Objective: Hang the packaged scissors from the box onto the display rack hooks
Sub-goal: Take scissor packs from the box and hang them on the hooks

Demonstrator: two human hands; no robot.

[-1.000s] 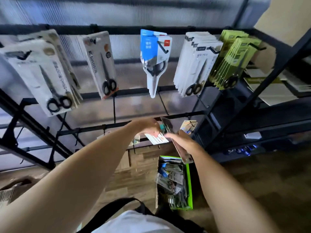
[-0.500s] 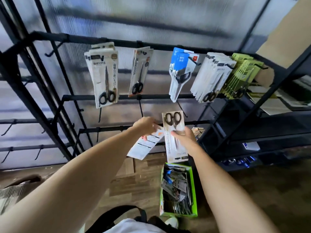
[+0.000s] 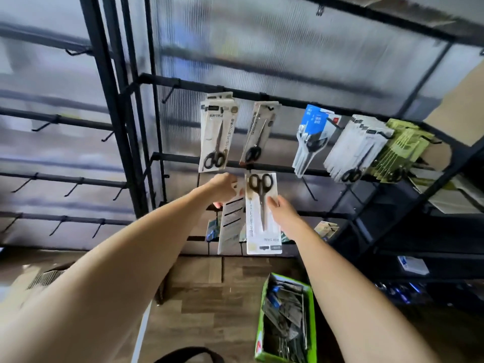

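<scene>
Head view: right hand (image 3: 281,211) pinched an upside-down scissors pack (image 3: 262,213) by its edge, handles up just under the rack (image 3: 262,165) rail. Left hand (image 3: 222,188) gripped a second pack (image 3: 231,224), back side out, just beside it. Green box (image 3: 285,320) sat on the floor below, holding more packs.

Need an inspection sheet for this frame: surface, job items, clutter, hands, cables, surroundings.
Surface: wood floor.
Job's things: rack with five hung groups of packs along one bar; green box of packs on the floor.
Clutter: cardboard at the lower left.
Grippers: right hand holds a scissors pack, handles up; left hand holds a second pack.
Cables: nothing seen.
Surroundings: ribbed translucent wall; dark shelves at the right.
</scene>
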